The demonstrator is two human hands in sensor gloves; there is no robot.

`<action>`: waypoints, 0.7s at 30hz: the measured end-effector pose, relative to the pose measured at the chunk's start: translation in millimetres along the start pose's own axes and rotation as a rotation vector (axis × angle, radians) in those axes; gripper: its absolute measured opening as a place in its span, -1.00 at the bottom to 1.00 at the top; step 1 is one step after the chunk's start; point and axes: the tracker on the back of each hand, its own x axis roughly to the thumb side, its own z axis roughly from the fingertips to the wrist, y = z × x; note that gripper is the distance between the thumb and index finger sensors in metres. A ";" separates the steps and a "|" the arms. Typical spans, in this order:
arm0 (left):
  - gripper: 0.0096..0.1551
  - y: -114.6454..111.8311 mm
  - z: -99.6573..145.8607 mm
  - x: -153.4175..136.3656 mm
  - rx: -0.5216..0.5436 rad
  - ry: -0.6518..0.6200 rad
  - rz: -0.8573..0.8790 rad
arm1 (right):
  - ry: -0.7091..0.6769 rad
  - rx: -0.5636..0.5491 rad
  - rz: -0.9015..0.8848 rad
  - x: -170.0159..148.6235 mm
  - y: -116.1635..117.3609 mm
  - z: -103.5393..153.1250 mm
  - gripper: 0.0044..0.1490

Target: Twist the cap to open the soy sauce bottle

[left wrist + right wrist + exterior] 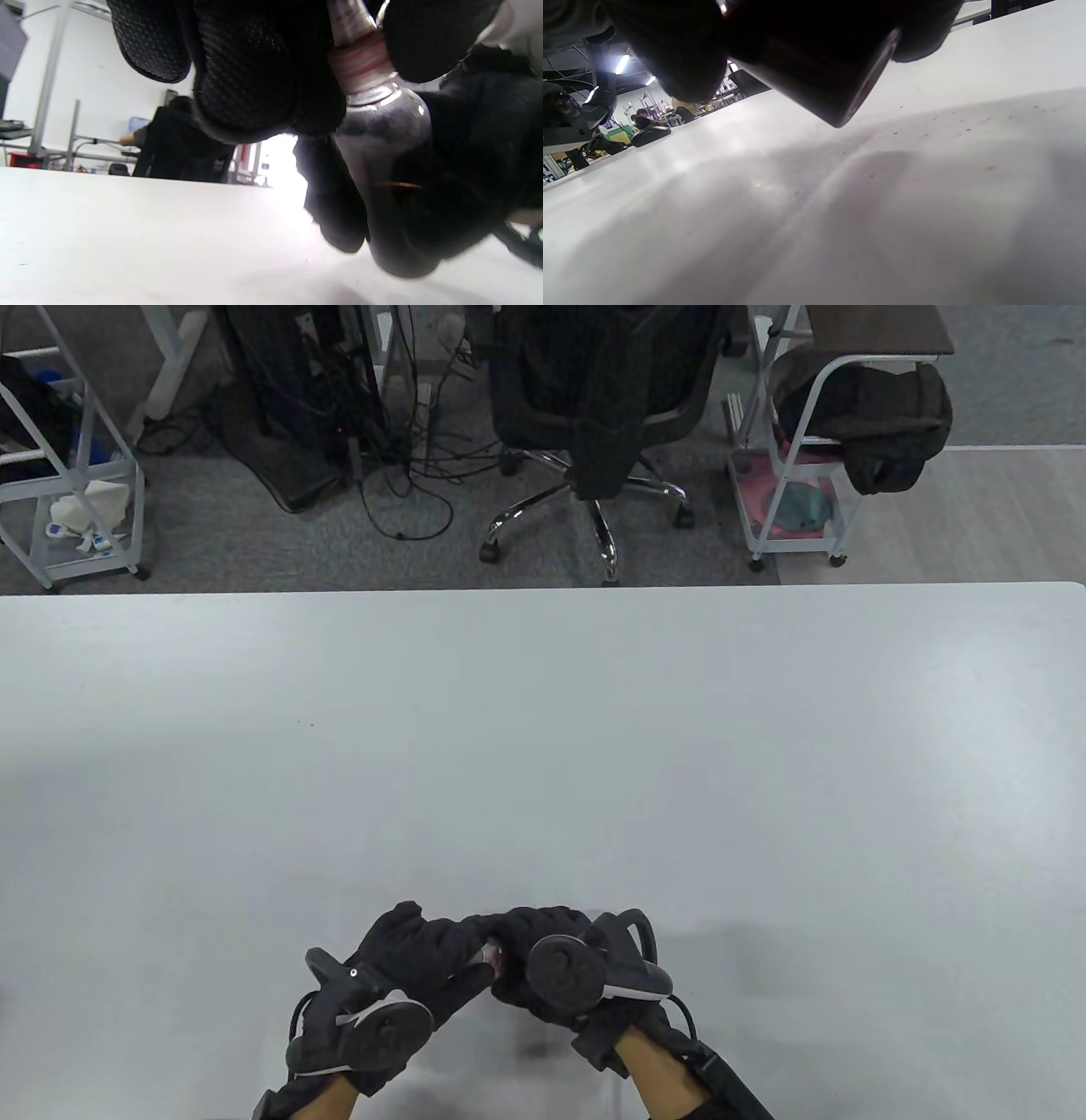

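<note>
The soy sauce bottle (382,140) is small, clear and filled with dark liquid. It is tilted and held just above the white table; its base shows in the right wrist view (835,76). My right hand (530,954) grips the bottle's body, and its glove shows in the left wrist view (475,161). My left hand (479,965) pinches the reddish ribbed cap (359,63) between thumb and fingers (250,72). In the table view only a pinkish bit of the cap (495,957) shows between the gloves.
The white table (543,746) stretches wide in front of the hands, which are near its front edge. Beyond its far edge stand an office chair (594,407) and metal carts (797,475).
</note>
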 end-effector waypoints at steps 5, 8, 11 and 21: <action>-0.26 0.9 0.0 -4.8 0.060 0.101 -0.025 | -0.017 -0.020 0.044 5.8 0.4 -1.1 -0.09; -0.24 2.4 0.5 -9.7 0.082 0.160 -0.012 | -0.019 -0.035 0.067 7.6 0.3 -1.0 -0.09; -0.23 2.1 2.3 -20.7 0.072 0.237 0.135 | 0.003 -0.044 0.066 3.6 -0.3 -0.4 -0.10; -0.28 -3.2 -0.2 -30.6 0.004 0.242 0.088 | 0.101 -0.092 -0.158 -26.2 0.5 0.7 -0.09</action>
